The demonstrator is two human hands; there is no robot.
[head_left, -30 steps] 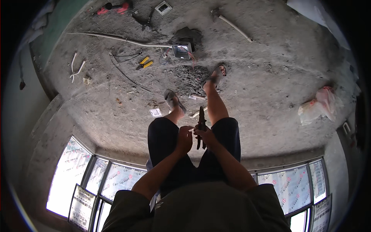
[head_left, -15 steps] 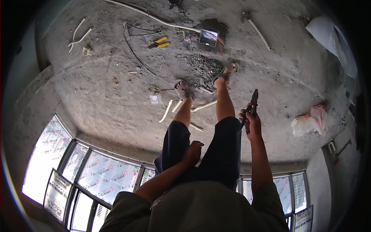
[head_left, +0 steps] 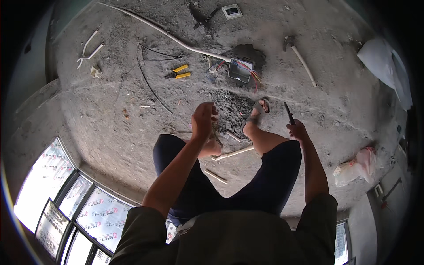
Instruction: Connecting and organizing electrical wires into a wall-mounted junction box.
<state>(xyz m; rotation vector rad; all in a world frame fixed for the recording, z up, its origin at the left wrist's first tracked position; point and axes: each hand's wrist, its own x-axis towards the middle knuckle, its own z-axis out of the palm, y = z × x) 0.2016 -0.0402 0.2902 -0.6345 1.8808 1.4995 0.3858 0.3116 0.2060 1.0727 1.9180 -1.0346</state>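
My right hand is closed around a pair of dark pliers, whose jaws point up and away from me beside my right knee. Over my left foot hovers my left hand, its fingers curled in, with nothing showing in them. Ahead, between and beyond my feet, a grey electrical box lies on the floor with red, blue and yellow wires coming out of it. A long white conduit pipe runs up to its left side. Yellow-handled wire strippers lie left of the box.
A hammer lies at right, near a white sack and a plastic bag. Cut white pipe pieces lie by my feet, beside rubble. A black cable curves at left; a small framed panel sits far ahead.
My left hand has moved forward from my lap to above my left foot. My knees have spread and bent lower. The pliers have turned in my right hand, seen more edge-on.
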